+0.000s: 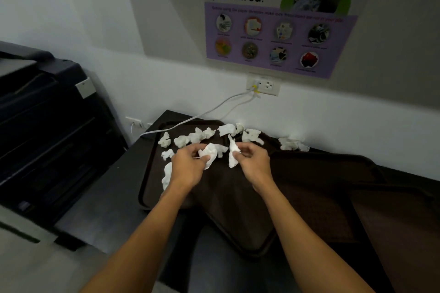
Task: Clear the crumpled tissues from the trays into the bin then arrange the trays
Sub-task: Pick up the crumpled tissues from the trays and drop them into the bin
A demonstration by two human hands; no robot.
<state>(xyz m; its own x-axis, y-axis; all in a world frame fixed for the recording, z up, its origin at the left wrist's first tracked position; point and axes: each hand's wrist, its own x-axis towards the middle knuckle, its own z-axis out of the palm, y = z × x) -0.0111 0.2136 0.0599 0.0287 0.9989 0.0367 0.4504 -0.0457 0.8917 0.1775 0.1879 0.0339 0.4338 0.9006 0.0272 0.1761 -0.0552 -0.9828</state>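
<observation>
Two bare forearms are reaching in from the near edge of the table (102, 211), a dark, matte surface. The left hand (188, 169) is gripping a crumpled tissue (210, 154), its fingers curling round the soft white wad. The right hand (253, 162) is pinching a second tissue (232, 153), a long twisted strip, between thumb and fingertips.

Both hands are hovering over the left tray (146, 173), a dark brown rectangle with rounded corners and a raised rim, lying toward the table's far left corner. Loose tissues (182, 141) are lying in a ragged row along its far side, and a flattened piece (166, 175) is resting by the left wrist, near the left rim.

A second tray (252, 245) of the same brown is lying askew, overlapping the first at the near edge. A third tray (345, 209), finely textured inside, is sitting toward the right edge. A small heap of tissues (291, 144) is lying at the table's far edge against the wall; whether it is in a tray I cannot tell.

A white cable (202, 114) is running from a wall socket (263, 85) across the far left corner.
</observation>
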